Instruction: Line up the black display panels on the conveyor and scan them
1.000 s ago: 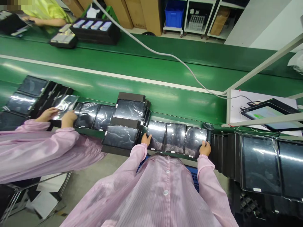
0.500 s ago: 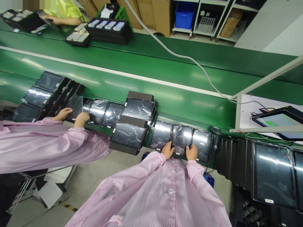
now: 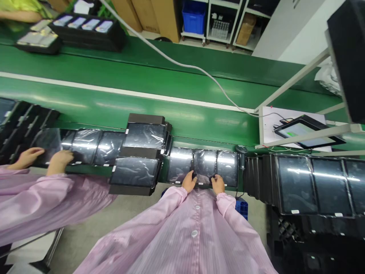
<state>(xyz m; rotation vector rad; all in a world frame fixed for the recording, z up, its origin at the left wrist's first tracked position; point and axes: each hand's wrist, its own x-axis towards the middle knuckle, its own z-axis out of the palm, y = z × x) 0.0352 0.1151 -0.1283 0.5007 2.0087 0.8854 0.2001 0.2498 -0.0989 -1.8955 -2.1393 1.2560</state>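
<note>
Three dark, film-wrapped flat screen panels stand side by side in a row in front of me, each with a small white label at its lower edge. My left hand (image 3: 189, 182) is closed at the lower left corner of the middle screen panel (image 3: 204, 161). At that panel's lower right corner, my right hand (image 3: 218, 184) is closed too, with curled fingers. Small black covers show at the fingertips of both hands. Flanking the middle panel are the left screen panel (image 3: 180, 163) and the right screen panel (image 3: 227, 163).
Stacked panels on black trays (image 3: 134, 171) stand to my left, beside a co-worker's hands (image 3: 59, 160). A black handheld scanner (image 3: 242, 156) is right of the row. Farther right are a tray of panels (image 3: 296, 182), a white frame and a lit tablet (image 3: 308, 131). A grey cable (image 3: 182, 64) hangs across.
The view has swung to the right, so the bench things sit farther left. My hands stay at the middle panel's lower edge, with the fingers curled in more.
</note>
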